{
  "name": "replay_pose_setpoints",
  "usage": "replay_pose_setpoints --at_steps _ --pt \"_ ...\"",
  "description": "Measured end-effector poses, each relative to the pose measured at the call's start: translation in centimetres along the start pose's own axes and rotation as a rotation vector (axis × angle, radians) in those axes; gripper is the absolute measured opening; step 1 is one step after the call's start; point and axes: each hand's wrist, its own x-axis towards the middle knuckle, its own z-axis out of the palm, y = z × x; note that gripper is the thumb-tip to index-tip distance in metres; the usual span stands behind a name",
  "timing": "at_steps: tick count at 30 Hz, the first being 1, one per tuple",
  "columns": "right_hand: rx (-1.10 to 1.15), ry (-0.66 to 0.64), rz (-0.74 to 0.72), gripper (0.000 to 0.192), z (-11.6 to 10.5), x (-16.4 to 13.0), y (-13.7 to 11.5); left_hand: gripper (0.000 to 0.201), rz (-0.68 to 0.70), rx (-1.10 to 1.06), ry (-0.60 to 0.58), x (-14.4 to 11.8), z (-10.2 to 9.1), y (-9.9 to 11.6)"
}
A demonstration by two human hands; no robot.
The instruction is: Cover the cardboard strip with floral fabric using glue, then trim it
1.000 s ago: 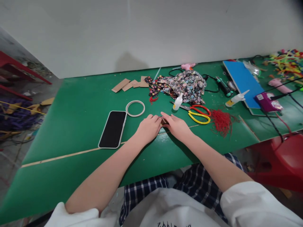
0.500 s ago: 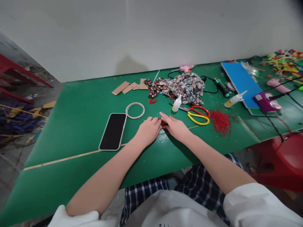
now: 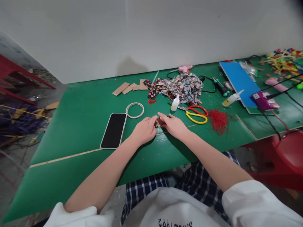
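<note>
Hands meet on the table: left hand and right hand now pinch a small piece (more exposed than a second ago) beside the phone.

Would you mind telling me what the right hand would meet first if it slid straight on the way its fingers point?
Probably the left hand: the right hand points left across the small piece pinched between them, fingertips almost touching already.

Table top is matt green, looks like smooth board. Phone at centre left has a glossy black glass face. Cloth up top is soft floral fabric, cardboard strips are dull brown, scissors have shiny plastic handles.
</note>
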Motion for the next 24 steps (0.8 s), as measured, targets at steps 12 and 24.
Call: replay_pose_setpoints --at_steps 12,24 --pt "-0.108 -0.033 -0.044 0.053 -0.6 0.9 0.3 0.048 -0.11 -0.195 0.072 -1.4 -0.1 -1.6" --pt "-0.213 -0.146 -0.069 0.036 -2.0 1.6 -0.5 0.052 -0.129 -0.114 0.04 -2.5 -0.4 -2.8"
